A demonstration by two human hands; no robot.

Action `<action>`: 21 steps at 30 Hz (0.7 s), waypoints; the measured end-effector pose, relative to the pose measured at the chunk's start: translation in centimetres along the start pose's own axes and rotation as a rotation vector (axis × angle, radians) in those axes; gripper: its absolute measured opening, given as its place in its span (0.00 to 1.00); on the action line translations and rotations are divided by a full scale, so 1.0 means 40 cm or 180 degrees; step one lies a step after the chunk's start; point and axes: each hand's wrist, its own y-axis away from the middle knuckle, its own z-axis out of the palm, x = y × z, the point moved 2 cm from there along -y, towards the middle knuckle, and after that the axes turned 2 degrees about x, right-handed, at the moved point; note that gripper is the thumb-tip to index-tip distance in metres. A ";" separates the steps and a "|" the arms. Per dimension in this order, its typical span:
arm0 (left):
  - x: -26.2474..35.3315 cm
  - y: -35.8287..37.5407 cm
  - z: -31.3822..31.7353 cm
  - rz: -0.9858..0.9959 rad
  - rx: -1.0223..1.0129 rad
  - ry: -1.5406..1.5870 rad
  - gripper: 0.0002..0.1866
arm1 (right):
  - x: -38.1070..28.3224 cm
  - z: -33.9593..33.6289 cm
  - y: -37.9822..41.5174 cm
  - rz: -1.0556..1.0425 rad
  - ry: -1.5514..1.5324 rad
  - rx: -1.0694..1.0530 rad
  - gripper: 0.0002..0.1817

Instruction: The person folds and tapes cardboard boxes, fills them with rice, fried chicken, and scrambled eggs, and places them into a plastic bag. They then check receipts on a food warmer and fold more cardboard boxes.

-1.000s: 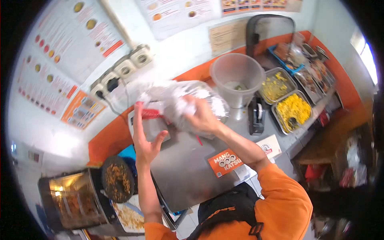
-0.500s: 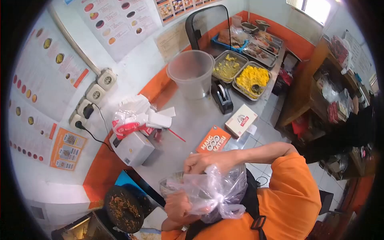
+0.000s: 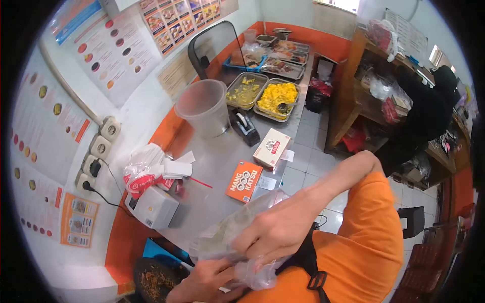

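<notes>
Since the earlier frame the right hand (image 3: 279, 228) has drawn back from the far side of the plastic bag (image 3: 218, 240) towards the person's body, and now works close beside the left hand (image 3: 206, 282). The view has swung too, so the counter (image 3: 199, 209) sits further left.

The clear bag lies between the counter's near edge and the person's front. Both hands are at its gathered plastic: the right has its fingers bent and nearly closed over the bunched film, while the left is half curled against the bag's near side, its fingertips partly hidden. This looks like handling of the bag's neck; such work calls for one hand to steady the film while the other's fingers grip it. What the bag contains cannot be made out.

Beyond the bag lie an orange box (image 3: 244, 182) and, just past it, a white box (image 3: 273, 148). Further off, a tape dispenser (image 3: 246, 128) stands beside an open translucent bucket (image 3: 207, 120), its contents unclear. Behind are a metal tray (image 3: 236, 106) with yellowish scraps and a fuller one (image 3: 270, 117) heaped with bright yellow food, a spoon (image 3: 283, 107) in it. A blue basket (image 3: 234, 68) holds wrapped food. By the left hand, a dark pan (image 3: 173, 271) holds brown crumbs.
</notes>
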 end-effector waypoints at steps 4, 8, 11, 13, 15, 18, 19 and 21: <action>-0.006 -0.051 -0.037 0.0801 0.0056 0.0088 0.17 | -0.015 -0.018 -0.025 -0.0587 0.0452 0.0083 0.20; -0.017 -0.039 -0.064 0.0975 0.0095 0.1031 0.07 | -0.032 -0.094 0.013 -0.0288 0.1120 -0.0261 0.24; -0.016 -0.040 -0.116 0.0580 0.0229 0.0783 0.18 | -0.021 -0.164 0.071 -0.0254 0.2069 -0.0500 0.27; -0.015 -0.041 -0.164 0.0180 0.0367 0.0316 0.17 | 0.002 -0.234 0.112 -0.0581 0.2793 -0.0401 0.28; -0.029 -0.022 -0.195 -0.0262 0.0534 -0.0062 0.09 | 0.023 -0.321 0.160 -0.0456 0.3289 -0.0231 0.28; -0.209 0.067 -0.177 0.0852 0.2748 -0.1651 0.22 | 0.068 -0.459 0.215 -0.0305 0.3304 0.0096 0.27; -0.199 0.003 -0.195 0.0621 0.2928 -0.1742 0.22 | 0.085 -0.493 0.231 -0.0252 0.3190 0.0249 0.27; -0.198 -0.162 -0.303 0.1350 0.2491 -0.1789 0.23 | 0.164 -0.571 0.265 -0.0242 0.2747 0.0550 0.25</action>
